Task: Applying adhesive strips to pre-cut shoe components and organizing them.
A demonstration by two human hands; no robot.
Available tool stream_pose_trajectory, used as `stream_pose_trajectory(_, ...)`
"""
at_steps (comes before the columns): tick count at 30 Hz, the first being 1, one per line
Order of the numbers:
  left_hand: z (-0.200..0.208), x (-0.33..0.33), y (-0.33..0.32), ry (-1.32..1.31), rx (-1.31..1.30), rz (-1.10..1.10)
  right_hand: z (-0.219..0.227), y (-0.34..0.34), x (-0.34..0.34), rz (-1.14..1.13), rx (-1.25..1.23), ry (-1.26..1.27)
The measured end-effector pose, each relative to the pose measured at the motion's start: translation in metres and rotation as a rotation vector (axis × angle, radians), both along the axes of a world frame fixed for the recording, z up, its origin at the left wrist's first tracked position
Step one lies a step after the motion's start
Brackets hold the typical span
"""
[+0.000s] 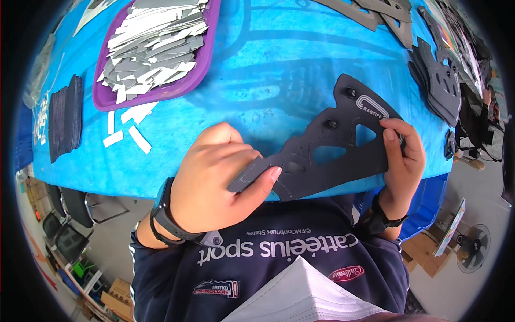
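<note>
Both my hands hold a flat, dark grey stitched panel (351, 169) above the near edge of the table. It has several rounded cut-outs, a pale printed mark and two black knobs along its upper edge. At its narrow left end, my left hand (212, 180) is closed, the thumb lying on top and the fingers curled behind. My right hand (403, 155) pinches the wide right end near the printed mark, fingertips on the face. The panel's underside is hidden.
Strips fill a purple tray (199, 80) on the blue-covered table (255, 67). Nearby lie loose white strips (140, 140) and a stack of dark pieces (65, 121). Similar dark panels (442, 88) sit at the right; other cut pieces (370, 16) lie at the far edge.
</note>
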State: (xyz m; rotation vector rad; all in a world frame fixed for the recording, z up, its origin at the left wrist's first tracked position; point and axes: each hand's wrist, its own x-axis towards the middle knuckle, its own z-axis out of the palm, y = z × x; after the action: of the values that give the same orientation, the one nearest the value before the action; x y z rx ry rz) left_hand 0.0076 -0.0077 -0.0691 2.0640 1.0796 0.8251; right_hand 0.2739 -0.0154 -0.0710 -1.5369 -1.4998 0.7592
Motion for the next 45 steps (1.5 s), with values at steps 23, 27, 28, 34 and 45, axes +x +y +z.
stream_pose_trajectory(23,0.003,0.004,0.003,0.148,-0.045,0.005,0.002,0.007,-0.004,0.016,-0.058,0.15)
stream_pose_trajectory(27,0.001,0.005,0.002,0.147,-0.041,0.02,0.001,0.006,-0.004,0.037,-0.026,0.119)
stream_pose_trajectory(28,0.002,0.006,0.002,0.153,-0.039,0.028,0.0,0.006,-0.004,0.034,-0.022,0.121)
stream_pose_trajectory(34,0.002,0.006,0.002,0.175,-0.035,0.019,0.0,0.004,-0.004,0.012,-0.013,0.095)
stream_pose_trajectory(45,0.002,0.001,0.004,0.188,0.103,0.025,-0.012,-0.01,0.011,-0.021,0.339,-0.046)
